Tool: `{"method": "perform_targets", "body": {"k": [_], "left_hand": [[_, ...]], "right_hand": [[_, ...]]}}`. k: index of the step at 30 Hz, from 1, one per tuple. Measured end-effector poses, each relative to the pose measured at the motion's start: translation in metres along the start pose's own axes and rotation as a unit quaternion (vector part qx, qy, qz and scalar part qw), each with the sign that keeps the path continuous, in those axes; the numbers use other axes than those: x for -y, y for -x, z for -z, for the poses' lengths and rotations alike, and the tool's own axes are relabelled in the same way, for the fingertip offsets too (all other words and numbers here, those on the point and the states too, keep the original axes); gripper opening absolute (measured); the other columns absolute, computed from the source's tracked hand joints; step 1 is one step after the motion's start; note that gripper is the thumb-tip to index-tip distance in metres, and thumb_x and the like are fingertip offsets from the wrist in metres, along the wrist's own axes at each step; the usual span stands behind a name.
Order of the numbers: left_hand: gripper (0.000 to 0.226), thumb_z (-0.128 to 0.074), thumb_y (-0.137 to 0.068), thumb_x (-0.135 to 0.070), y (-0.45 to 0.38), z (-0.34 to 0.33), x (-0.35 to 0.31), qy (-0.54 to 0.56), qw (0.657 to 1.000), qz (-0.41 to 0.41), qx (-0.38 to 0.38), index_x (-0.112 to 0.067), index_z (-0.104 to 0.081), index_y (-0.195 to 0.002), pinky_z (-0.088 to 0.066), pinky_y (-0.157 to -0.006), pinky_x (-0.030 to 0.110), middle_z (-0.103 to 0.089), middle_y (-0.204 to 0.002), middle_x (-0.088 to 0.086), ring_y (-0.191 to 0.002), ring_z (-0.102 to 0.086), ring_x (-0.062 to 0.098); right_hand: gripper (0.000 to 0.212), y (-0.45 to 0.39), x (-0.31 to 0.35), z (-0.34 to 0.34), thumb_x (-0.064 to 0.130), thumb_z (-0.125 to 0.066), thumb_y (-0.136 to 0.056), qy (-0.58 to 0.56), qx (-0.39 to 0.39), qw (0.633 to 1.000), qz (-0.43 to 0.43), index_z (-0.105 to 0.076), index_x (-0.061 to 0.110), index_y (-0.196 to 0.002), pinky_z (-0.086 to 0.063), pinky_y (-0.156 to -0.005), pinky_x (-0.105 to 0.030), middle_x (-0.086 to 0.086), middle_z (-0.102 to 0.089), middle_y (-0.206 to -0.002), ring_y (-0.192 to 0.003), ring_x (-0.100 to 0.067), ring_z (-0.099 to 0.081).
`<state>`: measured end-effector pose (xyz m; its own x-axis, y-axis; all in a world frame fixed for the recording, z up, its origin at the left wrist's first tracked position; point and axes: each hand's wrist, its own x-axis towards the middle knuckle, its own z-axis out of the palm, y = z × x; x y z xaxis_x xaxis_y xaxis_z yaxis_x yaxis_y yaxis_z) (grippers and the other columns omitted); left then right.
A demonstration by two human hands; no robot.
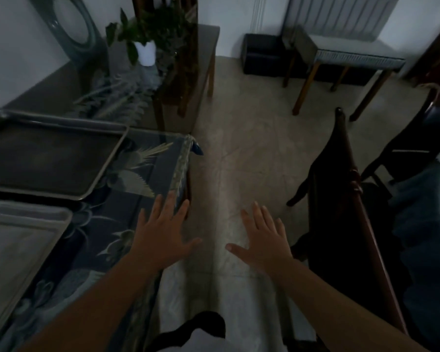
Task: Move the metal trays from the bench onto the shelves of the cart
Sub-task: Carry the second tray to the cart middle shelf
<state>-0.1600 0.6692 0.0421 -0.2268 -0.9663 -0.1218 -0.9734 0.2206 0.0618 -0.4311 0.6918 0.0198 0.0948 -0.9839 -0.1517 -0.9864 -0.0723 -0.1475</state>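
Our left hand [163, 229] and right hand [264, 237] are flat with fingers spread, holding nothing. Two metal trays, the dark tray [48, 158] and the pale tray [18, 245], lie on the bench [137, 179].

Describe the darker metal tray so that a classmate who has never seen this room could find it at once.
Start at the bench on the left with its blue floral cloth. Two metal trays lie on it; take the farther one, the darker tray, towards the potted plant. The pale tray nearer the person is lighter.

- Two metal trays, dark tray [43, 158] and pale tray [15, 250], lie on the bench [137, 174].
- Left hand [163, 232] and right hand [264, 237] hover, fingers spread, beyond the bench's right edge.
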Motion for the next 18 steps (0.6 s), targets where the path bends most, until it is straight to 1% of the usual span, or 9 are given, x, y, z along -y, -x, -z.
{"method": "perform_targets", "body": {"k": [2, 5, 8, 10, 12, 15, 16, 18], "left_hand": [[0.117, 0.003, -0.062, -0.099, -0.033, 0.005, 0.011, -0.003, 1.0, 0.0, 0.013, -0.034, 0.014, -0.158, -0.008, -0.12, 0.062, 0.02, -0.168, 0.004, -0.154, 0.014, 0.031], [0.118, 0.007, -0.059, -0.099, -0.075, 0.012, 0.029, 0.003, 1.0, 0.008, 0.025, -0.034, 0.015, -0.158, -0.008, -0.12, 0.061, 0.026, -0.166, 0.004, -0.153, 0.018, 0.03], [0.111, 0.001, -0.066, -0.098, -0.109, 0.021, 0.05, 0.01, 0.999, 0.029, 0.038, -0.036, 0.017, -0.157, -0.006, -0.12, 0.061, 0.031, -0.163, 0.004, -0.152, 0.022, 0.03], [0.111, 0.001, -0.065, -0.098, -0.126, 0.027, 0.065, 0.021, 0.997, 0.051, 0.047, -0.037, 0.017, -0.156, -0.005, -0.12, 0.06, 0.032, -0.163, 0.003, -0.152, 0.023, 0.029], [0.112, 0.003, -0.065, -0.098, -0.141, 0.03, 0.08, 0.023, 0.996, 0.074, 0.043, -0.036, 0.015, -0.158, -0.006, -0.121, 0.06, 0.028, -0.165, 0.003, -0.153, 0.02, 0.029], [0.117, 0.008, -0.061, -0.098, -0.158, 0.03, 0.102, 0.028, 0.991, 0.123, 0.034, -0.034, 0.008, -0.159, -0.009, -0.12, 0.06, 0.019, -0.168, 0.004, -0.154, 0.013, 0.03], [0.118, 0.009, -0.061, -0.098, -0.163, 0.027, 0.111, 0.033, 0.988, 0.148, 0.032, -0.034, 0.006, -0.159, -0.009, -0.12, 0.06, 0.016, -0.169, 0.005, -0.154, 0.011, 0.031], [0.115, 0.007, -0.063, -0.098, -0.171, 0.019, 0.125, 0.047, 0.978, 0.203, 0.024, -0.034, 0.004, -0.159, -0.01, -0.12, 0.06, 0.013, -0.169, 0.006, -0.155, 0.008, 0.032]], "right_hand": [[0.106, -0.035, 0.002, 0.009, 0.097, -0.006, -0.069, 0.002, 0.012, 1.0, -0.002, 0.009, 0.036, -0.154, 0.004, -0.117, -0.056, 0.007, 0.03, -0.155, -0.144, -0.015, 0.028], [0.101, -0.084, 0.009, 0.024, 0.093, -0.008, -0.071, -0.008, 0.031, 0.999, -0.002, 0.013, 0.037, -0.152, 0.007, -0.117, -0.055, 0.006, 0.028, -0.158, -0.142, -0.015, 0.029], [0.108, -0.13, 0.016, 0.039, 0.094, -0.004, -0.065, 0.003, 0.054, 0.998, 0.024, 0.014, 0.034, -0.153, 0.009, -0.117, -0.055, 0.002, 0.026, -0.16, -0.145, -0.019, 0.026], [0.109, -0.161, 0.02, 0.045, 0.09, -0.006, -0.063, 0.005, 0.069, 0.997, 0.036, 0.013, 0.033, -0.154, 0.007, -0.118, -0.055, 0.002, 0.025, -0.161, -0.147, -0.018, 0.025], [0.108, -0.194, 0.024, 0.046, 0.087, -0.008, -0.063, 0.01, 0.075, 0.996, 0.052, 0.014, 0.033, -0.154, 0.006, -0.119, -0.055, 0.003, 0.025, -0.162, -0.147, -0.017, 0.024], [0.107, -0.25, 0.037, 0.036, 0.089, -0.015, -0.066, 0.023, 0.082, 0.992, 0.097, 0.016, 0.034, -0.152, 0.004, -0.117, -0.054, 0.002, 0.022, -0.163, -0.149, -0.017, 0.019], [0.108, -0.272, 0.045, 0.031, 0.092, -0.014, -0.066, 0.024, 0.084, 0.989, 0.118, 0.013, 0.034, -0.153, 0.003, -0.117, -0.054, 0.001, 0.017, -0.165, -0.15, -0.018, 0.016], [0.115, -0.316, 0.063, 0.021, 0.099, -0.004, -0.061, 0.024, 0.091, 0.981, 0.168, 0.008, 0.032, -0.155, 0.002, -0.117, -0.055, 0.0, 0.01, -0.166, -0.151, -0.021, 0.012]]}}
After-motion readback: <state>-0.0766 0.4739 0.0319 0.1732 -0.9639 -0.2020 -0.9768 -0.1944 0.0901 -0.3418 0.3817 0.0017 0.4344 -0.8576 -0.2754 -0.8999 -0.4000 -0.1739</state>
